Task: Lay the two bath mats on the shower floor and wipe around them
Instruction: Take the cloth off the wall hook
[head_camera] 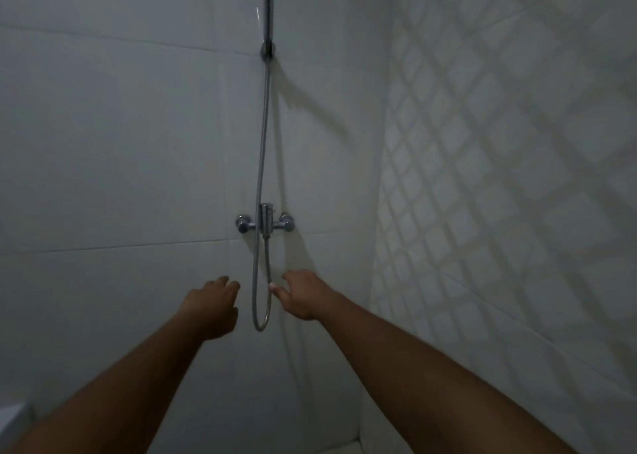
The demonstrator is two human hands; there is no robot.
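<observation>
Reaching out from the near edge toward the far tiled wall (113, 150), two bare forearms run up the frame; at the near left corner sits a small pale object (12, 415), too blurred to name; the left hand (210, 307) hangs in front of the wall, back toward the camera, its fingers loosely curled and close together, gripping nothing, the thumb tucked at its right side; just right of it hangs the metal shower hose (259, 184), dropping from a holder (268, 49) high on the wall, looping at the bottom between the two hands and rising again to the chrome mixer valve (265, 222), which is fixed to the wall above both hands; the hose loop is apart from the left hand; the right hand (303, 295) is just right of the loop, its thumb pointing left with the pale nail right at the hose, though whether it touches cannot be told; its other fingers point away toward the wall and lie together, mostly hidden behind the back of the hand, so their spread cannot be told; it grips nothing; further right, the side wall (499, 160) carries a lattice pattern of diamond-shaped light and shadow; where the bath mats lie cannot be told from this view.
</observation>
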